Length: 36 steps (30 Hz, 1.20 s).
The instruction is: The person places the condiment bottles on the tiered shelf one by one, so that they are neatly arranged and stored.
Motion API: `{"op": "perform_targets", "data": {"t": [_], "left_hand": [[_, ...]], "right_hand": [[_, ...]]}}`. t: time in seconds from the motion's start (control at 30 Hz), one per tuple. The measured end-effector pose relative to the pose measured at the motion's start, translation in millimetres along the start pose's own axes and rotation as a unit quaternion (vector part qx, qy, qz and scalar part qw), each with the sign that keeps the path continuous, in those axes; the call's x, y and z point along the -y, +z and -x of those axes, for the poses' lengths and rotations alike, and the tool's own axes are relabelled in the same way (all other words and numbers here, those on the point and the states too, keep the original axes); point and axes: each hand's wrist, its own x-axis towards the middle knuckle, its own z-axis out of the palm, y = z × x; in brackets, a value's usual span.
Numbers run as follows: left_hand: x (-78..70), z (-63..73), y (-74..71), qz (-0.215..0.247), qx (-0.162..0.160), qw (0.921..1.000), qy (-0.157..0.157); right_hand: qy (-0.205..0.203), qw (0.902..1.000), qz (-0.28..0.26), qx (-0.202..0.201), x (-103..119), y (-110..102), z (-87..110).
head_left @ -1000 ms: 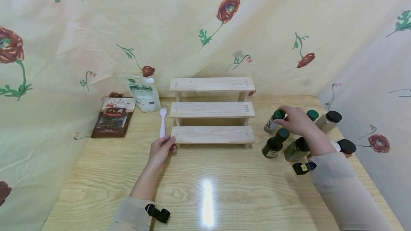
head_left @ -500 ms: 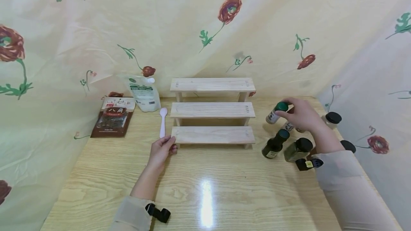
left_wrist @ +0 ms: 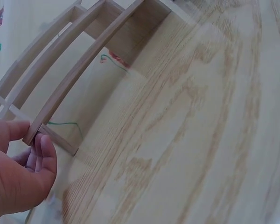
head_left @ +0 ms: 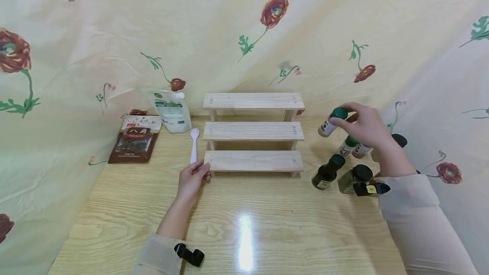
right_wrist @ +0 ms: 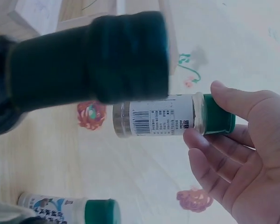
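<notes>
My right hand (head_left: 364,126) pinches a small spice jar (head_left: 327,126) by its green cap, thumb on one side and fingertips on the other. The jar leans, raised above the other bottles at the right. In the right wrist view its barcode label (right_wrist: 161,116) faces the camera, partly covered by a blurred dark green bottle neck (right_wrist: 126,60). At the other side, my left hand (head_left: 192,181) grips the left end of the lowest board of a three-step wooden rack (head_left: 253,160); its thumb lies on top and the fingers curl beneath, as the left wrist view shows.
Below the right hand stand another green-capped jar (head_left: 345,147), a dark bottle (head_left: 324,174), a black-lidded jar (head_left: 351,181) and more containers partly hidden by the arm. Left of the rack are a white spoon (head_left: 194,145), a white pouch (head_left: 172,113) and a brown packet (head_left: 134,141).
My right hand has lifted the green-capped spice jar up and away from the group, uncovering another green-capped jar behind it. The left hand stays on the rack.
</notes>
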Motion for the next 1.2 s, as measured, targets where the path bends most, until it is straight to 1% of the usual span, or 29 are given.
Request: {"op": "perform_targets", "data": {"t": [0.13, 0.3, 0.5, 0.67, 0.9, 1.07, 1.2], "left_hand": [[0.4, 0.6, 0.3, -0.004, -0.005, 1.0000, 0.002], [1.2, 1.7, -0.6, -0.003, 0.000, 1.0000, 0.008], [1.4, 1.5, -1.4, 0.000, 0.005, 0.9999, 0.013], [3.4, 0.2, -1.7, 0.001, 0.002, 0.9999, 0.017], [5.1, -1.8, -1.4, 0.011, 0.004, 0.9997, 0.024], [4.2, -1.5, -0.6, 0.013, 0.003, 0.9997, 0.022], [3.7, -1.8, -0.3, 0.017, 0.002, 0.9996, 0.021]], "right_hand": [[-0.011, 0.9997, -0.005, -0.020, 5, -2, -3.2], [-0.011, 0.9992, -0.007, -0.038, 12, -4, -6.3], [-0.024, 0.9980, -0.009, -0.057, 21, -8, -11.9], [-0.029, 0.9976, -0.009, -0.063, 30, -10, -17.1], [-0.047, 0.9968, -0.018, -0.062, 40, -10, -24.9], [-0.051, 0.9970, -0.018, -0.054, 47, -8, -30.2], [-0.057, 0.9967, -0.014, -0.056, 55, -8, -34.7]]}}
